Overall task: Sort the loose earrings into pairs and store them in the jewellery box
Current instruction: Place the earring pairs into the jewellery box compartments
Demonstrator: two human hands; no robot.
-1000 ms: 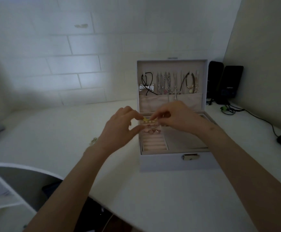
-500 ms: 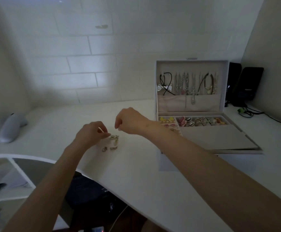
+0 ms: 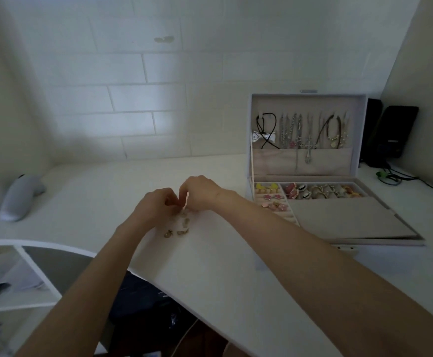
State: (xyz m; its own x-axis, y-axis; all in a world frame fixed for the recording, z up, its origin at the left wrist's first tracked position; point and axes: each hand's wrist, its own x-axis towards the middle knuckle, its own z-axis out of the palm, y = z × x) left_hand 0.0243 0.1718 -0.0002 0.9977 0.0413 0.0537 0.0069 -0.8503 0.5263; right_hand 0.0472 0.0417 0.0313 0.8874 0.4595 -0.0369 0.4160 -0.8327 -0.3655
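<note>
Several small gold loose earrings lie in a little pile on the white desk, left of the open jewellery box. My left hand and my right hand meet above the pile's far end with fingers curled. Each hand pinches a small gold earring there, though the pieces between the fingertips are mostly hidden. In the box's ring-roll section sit yellow earrings and pink earrings. Necklaces hang inside the raised lid.
A grey plush toy lies at the far left by the wall. Black speakers and cables stand behind the box at the right. A white shelf unit sits below the desk's curved front edge.
Both hands left the jewellery box and moved left to the pile of loose earrings. Since half a second ago they have drawn together, fingertips meeting over the pile.
</note>
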